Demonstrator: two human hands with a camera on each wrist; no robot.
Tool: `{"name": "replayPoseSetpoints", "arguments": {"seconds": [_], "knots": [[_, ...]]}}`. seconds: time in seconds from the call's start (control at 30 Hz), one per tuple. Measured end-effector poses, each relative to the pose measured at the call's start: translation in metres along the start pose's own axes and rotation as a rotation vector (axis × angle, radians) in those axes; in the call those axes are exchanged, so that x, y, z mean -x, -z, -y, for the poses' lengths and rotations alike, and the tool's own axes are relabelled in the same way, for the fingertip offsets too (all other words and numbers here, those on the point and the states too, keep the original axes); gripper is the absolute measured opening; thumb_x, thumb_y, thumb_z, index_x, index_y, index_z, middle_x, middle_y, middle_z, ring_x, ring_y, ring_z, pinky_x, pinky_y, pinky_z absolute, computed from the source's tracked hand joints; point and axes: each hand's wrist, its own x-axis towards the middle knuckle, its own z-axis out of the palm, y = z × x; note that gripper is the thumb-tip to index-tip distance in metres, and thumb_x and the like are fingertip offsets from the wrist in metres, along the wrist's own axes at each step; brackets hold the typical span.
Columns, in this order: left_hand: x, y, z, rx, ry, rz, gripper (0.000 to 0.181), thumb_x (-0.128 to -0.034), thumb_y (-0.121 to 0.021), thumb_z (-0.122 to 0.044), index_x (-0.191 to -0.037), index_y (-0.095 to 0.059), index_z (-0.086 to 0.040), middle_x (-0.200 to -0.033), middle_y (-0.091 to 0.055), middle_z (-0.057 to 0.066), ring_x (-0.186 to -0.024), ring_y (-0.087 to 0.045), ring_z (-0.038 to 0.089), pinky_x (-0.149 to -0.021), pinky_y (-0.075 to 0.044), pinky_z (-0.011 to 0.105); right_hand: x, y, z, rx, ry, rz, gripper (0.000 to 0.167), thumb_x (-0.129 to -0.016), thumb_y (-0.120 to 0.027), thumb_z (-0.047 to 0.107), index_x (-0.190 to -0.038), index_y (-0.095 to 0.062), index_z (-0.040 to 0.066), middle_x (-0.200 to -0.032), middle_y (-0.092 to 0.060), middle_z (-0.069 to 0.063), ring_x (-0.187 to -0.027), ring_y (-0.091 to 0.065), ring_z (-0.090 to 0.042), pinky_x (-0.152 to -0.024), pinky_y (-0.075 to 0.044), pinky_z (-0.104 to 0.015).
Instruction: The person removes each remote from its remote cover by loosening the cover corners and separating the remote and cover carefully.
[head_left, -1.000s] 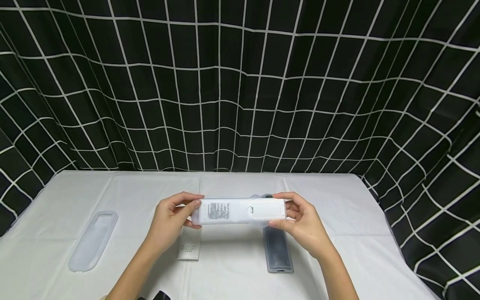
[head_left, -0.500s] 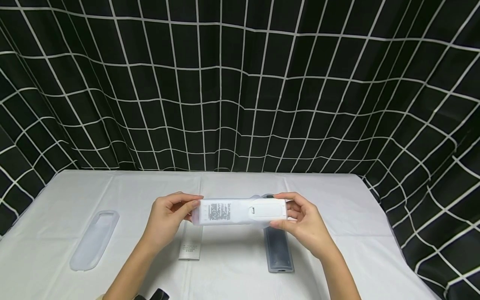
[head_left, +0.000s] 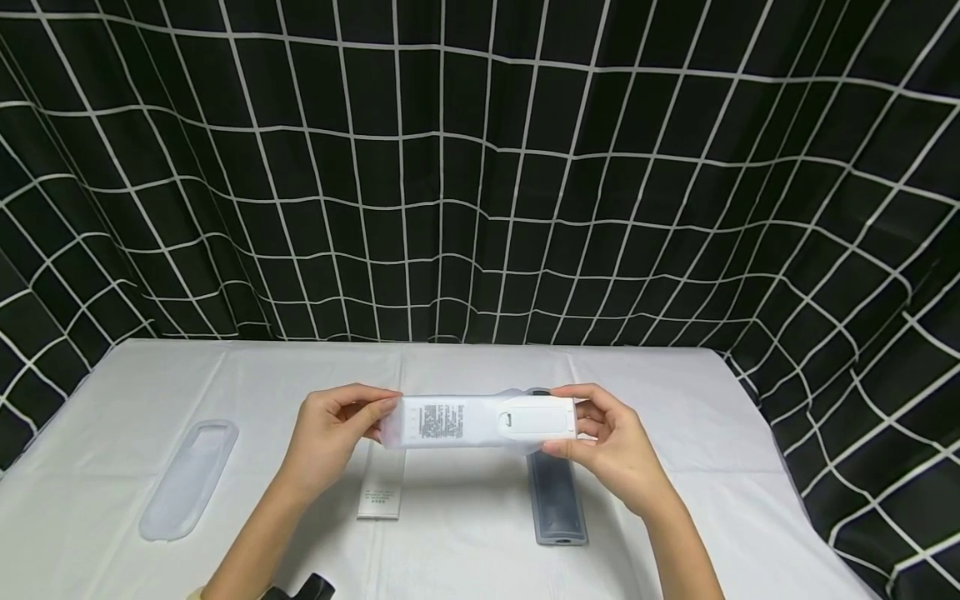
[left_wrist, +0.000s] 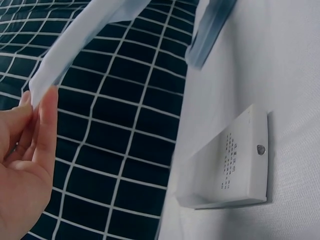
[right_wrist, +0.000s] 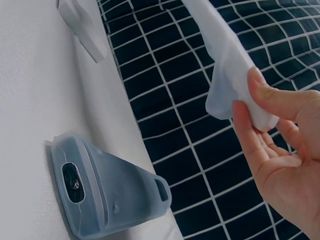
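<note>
Head view showed the white remote (head_left: 537, 417) in our hands, level above the counter (head_left: 465, 542), printed back toward us. A translucent sleeve (head_left: 476, 427) enclosed its left portion; the right end protruded. Our left grip (head_left: 328, 437) pinched the sleeve's left end, beyond the remote's tip; our right grip (head_left: 613, 446) pinched the exposed end, thumb on the near edge, forefinger on the far edge. Below, on the counter, we had a white device (head_left: 381, 493) at left, a dark sheathed remote (head_left: 557, 502) at right, and a second sleeve (head_left: 189, 482) farther left. We judged sleeve fitting to be in hand, partly complete, though removal could not be excluded. Fitting next required steadying the left end and feeding the remote inward evenly.
</note>
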Motion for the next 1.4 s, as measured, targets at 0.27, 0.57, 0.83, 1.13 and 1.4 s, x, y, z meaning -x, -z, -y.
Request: {"name": "replayPoseSetpoints", "arguments": {"seconds": [0.27,0.57,0.83,1.13,1.4], "knots": [[-0.0005,0.0023,0.0001,-0.002,0.000,0.001,0.012,-0.0937,-0.071,0.010,-0.103,-0.075,0.016,-0.098,-0.074,0.030,-0.068,-0.067,0.007,-0.064,-0.062,0.025,0.0004,0.0019,0.0005,0.004,-0.003,-0.004,0.061,-0.078,-0.082,-0.016,-0.133,-0.059,-0.010,-0.104,-0.065,-0.012,-0.091,-0.072,-0.011,-0.079,-0.064,-0.028],[0.0003,0.0036,-0.0004,-0.007,-0.015,-0.002,0.011,-0.0933,-0.072,0.009,-0.102,-0.076,0.015,-0.097,-0.075,0.027,-0.067,-0.066,0.007,-0.064,-0.062,0.024,0.0014,0.0037,0.0007,0.004,-0.013,-0.010,0.061,-0.078,-0.083,-0.015,-0.133,-0.059,-0.009,-0.103,-0.066,-0.011,-0.092,-0.073,-0.010,-0.080,-0.064,-0.027],[0.0012,0.0035,-0.0033,-0.001,0.015,-0.009,0.012,-0.0939,-0.073,0.007,-0.103,-0.076,0.015,-0.098,-0.075,0.027,-0.067,-0.066,0.007,-0.065,-0.062,0.023,0.0016,0.0053,0.0007,0.007,-0.012,-0.008,0.061,-0.078,-0.083,-0.015,-0.134,-0.059,-0.009,-0.104,-0.066,-0.011,-0.092,-0.073,-0.010,-0.080,-0.064,-0.027],[0.0006,0.0045,-0.0005,-0.021,0.003,0.000,0.012,-0.0938,-0.073,0.008,-0.103,-0.076,0.014,-0.097,-0.075,0.027,-0.067,-0.066,0.007,-0.065,-0.062,0.024,0.0020,0.0072,0.0010,0.019,-0.010,-0.010,0.061,-0.079,-0.083,-0.014,-0.134,-0.059,-0.010,-0.104,-0.067,-0.011,-0.093,-0.072,-0.009,-0.079,-0.064,-0.027],[0.0007,0.0046,-0.0017,-0.002,0.016,-0.004,0.013,-0.0933,-0.074,0.007,-0.104,-0.077,0.014,-0.098,-0.075,0.027,-0.067,-0.066,0.007,-0.065,-0.062,0.024,0.0020,0.0081,0.0015,0.030,0.002,-0.014,0.062,-0.078,-0.083,-0.015,-0.134,-0.058,-0.010,-0.103,-0.067,-0.010,-0.090,-0.072,-0.009,-0.078,-0.064,-0.026]]}}
